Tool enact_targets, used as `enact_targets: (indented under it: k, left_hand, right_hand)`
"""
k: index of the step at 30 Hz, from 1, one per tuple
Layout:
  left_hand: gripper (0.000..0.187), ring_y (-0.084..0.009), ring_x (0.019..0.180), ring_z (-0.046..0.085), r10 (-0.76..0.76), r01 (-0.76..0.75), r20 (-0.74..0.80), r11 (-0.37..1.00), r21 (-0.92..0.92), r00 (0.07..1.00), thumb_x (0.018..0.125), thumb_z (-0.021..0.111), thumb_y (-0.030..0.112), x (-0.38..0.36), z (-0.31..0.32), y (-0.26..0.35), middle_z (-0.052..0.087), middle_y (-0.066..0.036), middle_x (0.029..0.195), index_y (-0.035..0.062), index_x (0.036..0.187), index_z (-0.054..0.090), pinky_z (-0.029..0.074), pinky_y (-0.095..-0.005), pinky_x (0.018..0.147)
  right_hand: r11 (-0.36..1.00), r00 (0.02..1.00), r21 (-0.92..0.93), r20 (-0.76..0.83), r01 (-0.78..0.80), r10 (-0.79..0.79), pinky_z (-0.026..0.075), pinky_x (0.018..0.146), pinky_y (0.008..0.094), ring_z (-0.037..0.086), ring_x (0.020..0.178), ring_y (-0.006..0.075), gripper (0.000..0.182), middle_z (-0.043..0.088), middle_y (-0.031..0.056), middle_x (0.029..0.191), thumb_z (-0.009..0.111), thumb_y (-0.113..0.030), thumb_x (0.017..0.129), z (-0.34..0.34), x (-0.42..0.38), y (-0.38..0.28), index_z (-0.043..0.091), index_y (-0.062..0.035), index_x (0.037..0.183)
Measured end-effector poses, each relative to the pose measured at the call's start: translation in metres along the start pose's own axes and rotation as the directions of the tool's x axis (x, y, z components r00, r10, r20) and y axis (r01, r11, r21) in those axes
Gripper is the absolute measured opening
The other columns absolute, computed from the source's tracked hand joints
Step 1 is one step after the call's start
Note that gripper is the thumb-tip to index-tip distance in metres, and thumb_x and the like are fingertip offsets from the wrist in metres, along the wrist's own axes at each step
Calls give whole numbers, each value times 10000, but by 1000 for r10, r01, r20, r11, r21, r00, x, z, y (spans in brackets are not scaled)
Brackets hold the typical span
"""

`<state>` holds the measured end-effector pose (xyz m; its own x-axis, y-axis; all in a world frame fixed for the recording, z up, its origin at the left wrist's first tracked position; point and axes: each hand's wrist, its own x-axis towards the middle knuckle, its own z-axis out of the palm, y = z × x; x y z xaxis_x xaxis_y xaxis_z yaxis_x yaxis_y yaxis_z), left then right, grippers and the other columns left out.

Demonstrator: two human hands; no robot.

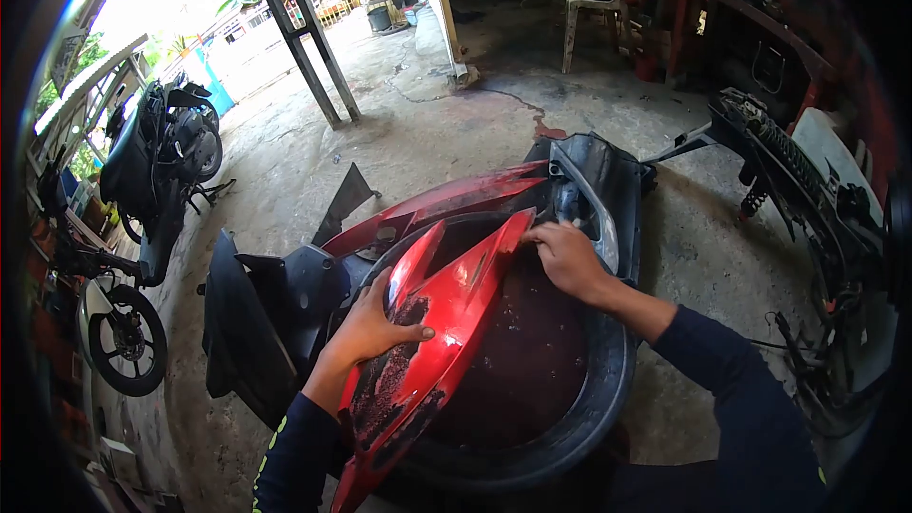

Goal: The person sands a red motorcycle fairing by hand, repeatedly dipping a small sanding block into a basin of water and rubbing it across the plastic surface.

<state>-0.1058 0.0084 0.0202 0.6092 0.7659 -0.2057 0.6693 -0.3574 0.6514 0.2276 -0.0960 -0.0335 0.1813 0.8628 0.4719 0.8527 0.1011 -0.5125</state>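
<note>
A glossy red motorcycle fairing panel is tilted over a round black tub of dark, reddish liquid. Black, rough-looking patches mark its lower part. My left hand grips the panel's left side, thumb across its face. At the panel's upper tip, my right hand is closed, with curled fingers against the edge; anything inside them is hidden. Behind the tub lies a second red fairing panel. Black plastic body parts rest against the tub's left side, and another black part is at its far right.
A motorcycle stands on the left, with a wheel nearer me. On the right is a stripped motorcycle frame with a spring shock. A plastic chair and a red workbench are behind. Dark metal posts rise from the concrete floor.
</note>
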Motion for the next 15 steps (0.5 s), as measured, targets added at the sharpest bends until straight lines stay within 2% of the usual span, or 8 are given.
enact_targets:
  k: [2, 4, 6, 8, 10, 12, 13, 15]
  left_hand:
    - [1344, -448, 1498, 348, 71, -62, -66, 989, 134, 995, 594, 955, 532, -3, 0, -1, 352, -337, 1578, -3, 1610, 256, 317, -481, 1230]
    - [1354, -474, 1500, 323, 42, -34, -50, 988, 148, 998, 611, 951, 526, -9, -1, 9, 282, -331, 1611, 5, 1622, 216, 310, -484, 1234]
    - [1329, -499, 1498, 305, 51, -39, -71, 986, 160, 996, 631, 942, 510, -13, 0, 15, 255, -313, 1626, 64, 1641, 201, 290, -540, 1233]
    - [1265, -500, 1515, 263, 83, -53, -104, 964, 262, 991, 651, 925, 525, -17, 2, 27, 234, -298, 1640, 97, 1634, 253, 260, -584, 1229]
    - [1203, -501, 1532, 221, 121, -69, -125, 930, 360, 985, 670, 908, 540, -15, 10, 38, 212, -284, 1655, 131, 1627, 304, 231, -628, 1226]
    - [1051, -488, 1568, 109, 344, -215, -64, 708, 672, 937, 709, 865, 582, -11, 24, 50, 171, -258, 1683, 173, 1576, 434, 163, -684, 1215]
    - [974, -472, 1585, 42, 396, -274, -27, 681, 679, 918, 741, 798, 668, -7, 30, 54, 154, -254, 1698, 168, 1527, 513, 107, -674, 1230]
    - [989, -469, 1587, 35, 398, -291, 7, 660, 693, 917, 743, 774, 699, 8, 41, 64, 161, -257, 1698, 170, 1534, 504, 88, -668, 1236]
  right_hand:
    - [993, 987, 27, 113, -115, 111, 538, 912, 448, 689, 980, 347, 317, 764, 146, 1040, 522, -83, 885, 0, -19, 2, 775, -64, 1074]
    - [966, 910, 24, 342, -256, 233, 556, 903, 483, 731, 973, 365, 326, 765, 188, 1031, 531, -105, 868, 9, -33, 5, 776, -59, 1078]
    - [875, 570, -114, 718, -471, 400, 568, 899, 461, 729, 1019, 375, 356, 760, 200, 1052, 560, -115, 861, 17, -39, 4, 758, -57, 1152]
    - [968, 503, -152, 832, -201, 236, 570, 917, 471, 725, 1061, 373, 371, 752, 225, 1083, 571, -119, 847, 57, -58, 34, 764, -60, 1158]
    - [954, 463, -200, 839, -225, 285, 567, 932, 485, 717, 1083, 388, 365, 745, 245, 1098, 586, -133, 839, 55, -59, 18, 767, -45, 1144]
    - [949, 488, -300, 816, -99, 309, 561, 947, 492, 713, 1093, 400, 347, 738, 265, 1107, 592, -144, 845, 71, -64, 24, 763, -8, 1115]
    - [949, 488, -299, 816, -104, 311, 561, 947, 492, 713, 1093, 400, 347, 738, 265, 1107, 592, -144, 845, 77, -65, 26, 763, -8, 1115]
    - [927, 465, -350, 804, -133, 370, 557, 959, 498, 708, 1104, 410, 334, 734, 268, 1121, 592, -154, 853, 86, -68, 30, 761, 7, 1092]
